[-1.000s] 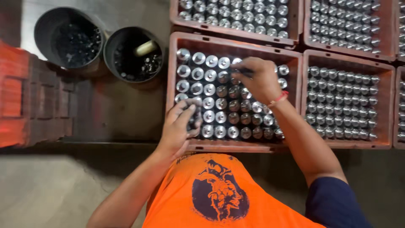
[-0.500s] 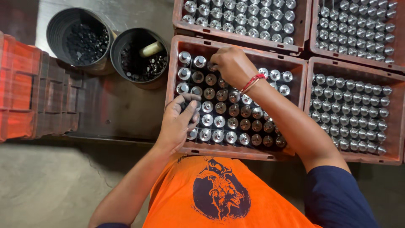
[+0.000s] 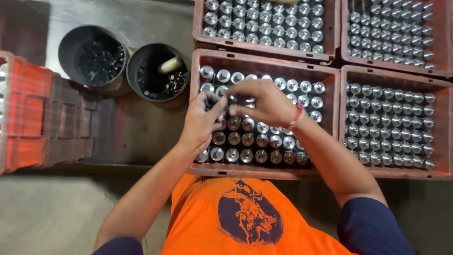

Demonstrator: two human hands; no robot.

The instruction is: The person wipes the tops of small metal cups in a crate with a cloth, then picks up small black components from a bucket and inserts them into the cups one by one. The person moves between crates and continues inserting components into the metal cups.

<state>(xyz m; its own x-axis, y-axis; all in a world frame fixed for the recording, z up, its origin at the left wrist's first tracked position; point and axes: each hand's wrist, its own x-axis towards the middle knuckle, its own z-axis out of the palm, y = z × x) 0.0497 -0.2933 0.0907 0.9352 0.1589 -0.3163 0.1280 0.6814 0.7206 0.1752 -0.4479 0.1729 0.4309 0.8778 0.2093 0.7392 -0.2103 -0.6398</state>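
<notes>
Head view: the left hand (image 3: 200,123) and the right hand (image 3: 265,101) meet over the upper left part of a reddish crate (image 3: 264,173) that lies straight ahead of the person. The crate is packed with rows of upright metal cylinders (image 3: 247,139); some show shiny caps, others in the middle rows show darker open tops. The left hand's fingers are curled together over a small dark piece near the crate's left wall; what exactly it pinches is hidden by the fingers. The right hand's fingers are bent and drawn together at the tips, just beside the left hand's thumb, touching or almost touching it; whether they clamp anything cannot be told. A red band (image 3: 297,114) sits on the right wrist.

Left of the crate, near its upper left corner, stand two black buckets: the nearer bucket (image 3: 158,71) holds small dark parts and a pale handle, the farther bucket (image 3: 96,56) holds dark parts only. A bright orange crate (image 3: 23,108) stands at the left edge. Three more crates of cylinders touch the middle one: one above it (image 3: 264,23), one to its right (image 3: 394,123), and one at the top right corner (image 3: 401,33). The person's orange shirt (image 3: 245,212) fills the bottom edge.
</notes>
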